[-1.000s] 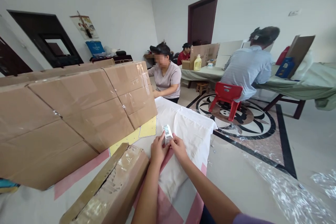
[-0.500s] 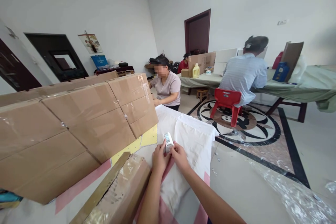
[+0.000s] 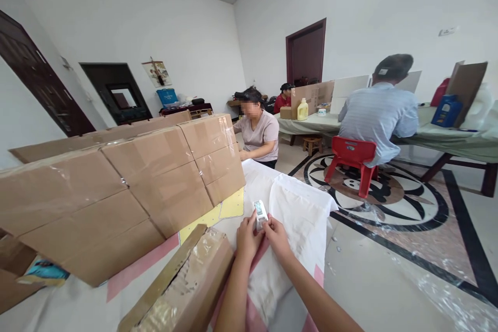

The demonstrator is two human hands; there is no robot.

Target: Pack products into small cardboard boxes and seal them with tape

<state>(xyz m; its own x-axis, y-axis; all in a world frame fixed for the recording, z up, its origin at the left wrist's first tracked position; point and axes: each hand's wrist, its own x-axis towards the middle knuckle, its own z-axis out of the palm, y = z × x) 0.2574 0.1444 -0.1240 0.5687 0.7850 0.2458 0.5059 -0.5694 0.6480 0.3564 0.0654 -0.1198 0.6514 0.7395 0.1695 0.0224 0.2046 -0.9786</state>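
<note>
A small white object [image 3: 260, 211] with a bluish-grey panel on its upper face is between my two hands, above the cloth-covered table; its exact kind is too small to make out. My left hand [image 3: 247, 238] is closed on its left side, with one finger up along its edge. At its lower right, the fingers of my right hand [image 3: 277, 234] pinch it. Beneath both hands lies a white cloth [image 3: 298, 218] with pink and yellow patches. An opened, taped cardboard box [image 3: 194, 280] stands close to my left forearm.
Joined cardboard panels [image 3: 155, 187] form a wall on the left. Behind it sits a person [image 3: 259, 129]. Another person [image 3: 375, 109] sits on a red chair [image 3: 352, 153] at a green-covered table with bottles. Clear plastic wrap [image 3: 455, 290] lies on the floor at right.
The view has turned slightly left, so the scene sits further right in the picture. Both hands keep the white object in nearly the same grip.
</note>
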